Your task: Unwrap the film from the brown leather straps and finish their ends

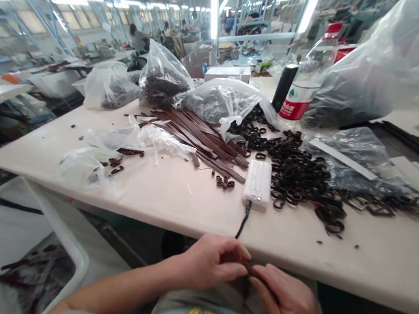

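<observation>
My left hand (212, 259) and my right hand (287, 297) meet below the near table edge, over my lap. Both have their fingers curled and pinched around a small dark brown piece (251, 269), mostly hidden between them. On the table beyond them lie a bundle of brown leather straps (206, 136), a heap of black loops (297, 170) and a few small brown loops (224, 182).
A white power bank (258, 182) with a black cable (243, 221) lies near the table edge. Clear plastic bags (221, 101) of dark parts, a plastic bottle (303, 86) and a black cylinder (284, 86) stand behind. A white bin (57, 225) is at my left. People work far back.
</observation>
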Motion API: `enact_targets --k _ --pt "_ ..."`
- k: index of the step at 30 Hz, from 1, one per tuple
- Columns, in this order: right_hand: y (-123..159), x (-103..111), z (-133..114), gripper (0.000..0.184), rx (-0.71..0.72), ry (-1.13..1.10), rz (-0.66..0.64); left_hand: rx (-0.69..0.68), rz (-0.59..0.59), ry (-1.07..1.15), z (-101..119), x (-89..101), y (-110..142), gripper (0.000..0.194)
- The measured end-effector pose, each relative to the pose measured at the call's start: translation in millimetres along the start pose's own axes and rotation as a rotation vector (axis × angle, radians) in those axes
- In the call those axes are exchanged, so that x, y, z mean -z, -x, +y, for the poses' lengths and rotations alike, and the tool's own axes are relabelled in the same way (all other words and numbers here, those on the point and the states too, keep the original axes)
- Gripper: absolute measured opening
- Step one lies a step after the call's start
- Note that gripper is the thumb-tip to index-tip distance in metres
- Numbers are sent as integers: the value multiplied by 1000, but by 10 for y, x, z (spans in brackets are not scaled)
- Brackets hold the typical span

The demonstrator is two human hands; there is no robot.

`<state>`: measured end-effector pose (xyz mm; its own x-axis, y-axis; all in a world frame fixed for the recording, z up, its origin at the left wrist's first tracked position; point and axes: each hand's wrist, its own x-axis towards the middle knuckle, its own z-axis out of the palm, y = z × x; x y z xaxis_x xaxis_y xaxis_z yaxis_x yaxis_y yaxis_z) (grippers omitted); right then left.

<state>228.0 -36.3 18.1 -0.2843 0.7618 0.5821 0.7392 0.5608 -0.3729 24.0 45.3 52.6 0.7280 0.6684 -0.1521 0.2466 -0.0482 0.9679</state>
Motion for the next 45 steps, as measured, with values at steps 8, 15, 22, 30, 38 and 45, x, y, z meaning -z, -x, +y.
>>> enact_targets --k 8,15,22,30,38,45 --pt "67 -64 69 21 82 -2 -68 -507 -101 -942 -40 87 -60 12" --pt "55 -78 44 18 -3 -62 -85 -424 -168 -829 21 175 -139 8" --pt "145 -28 126 15 -111 -102 -80 -178 410 -798 64 1115 -692 13" --pt "183 -23 104 18 -118 -44 -4 -67 436 -813 -215 1569 -1209 16" --pt "12 94 101 18 -244 -104 20 -54 405 -531 -139 1350 -987 17" --pt "-383 202 9 19 -330 -181 -30 11 173 115 92 552 -381 23"
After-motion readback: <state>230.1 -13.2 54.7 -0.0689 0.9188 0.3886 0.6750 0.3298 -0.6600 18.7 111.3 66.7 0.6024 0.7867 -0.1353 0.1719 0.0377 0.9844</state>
